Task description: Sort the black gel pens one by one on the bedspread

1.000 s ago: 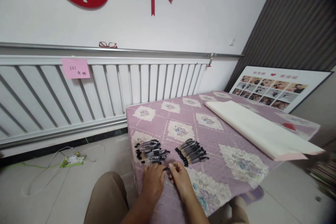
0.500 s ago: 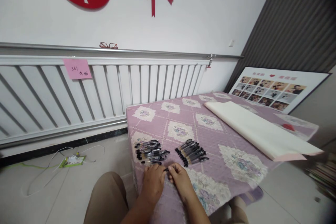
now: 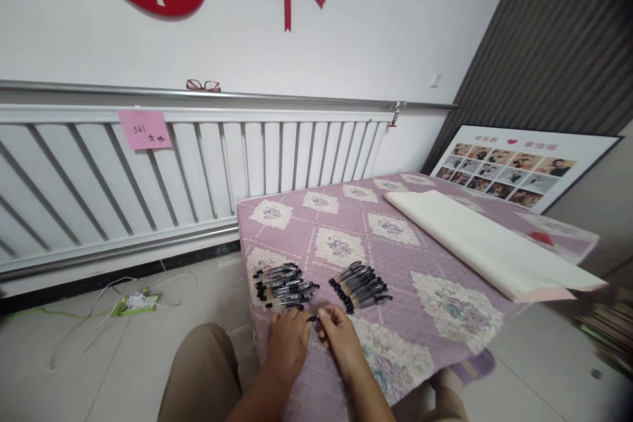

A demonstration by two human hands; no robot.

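Note:
My left hand (image 3: 288, 343) and my right hand (image 3: 340, 337) rest side by side on the near edge of a purple quilted table cover (image 3: 405, 264). Between their fingertips they pinch one small black pen (image 3: 312, 318). Just beyond my left hand lies a loose pile of black pens (image 3: 284, 285). A second, tidier row of black pens (image 3: 361, 285) lies just beyond my right hand. Both hands have their fingers curled.
A long roll of cream paper (image 3: 489, 250) lies across the table's right side, with a small red object (image 3: 544, 238) behind it. A framed photo collage (image 3: 514, 165) leans at the far right. A white radiator (image 3: 198, 165) lines the wall; cables (image 3: 123, 303) lie on the floor.

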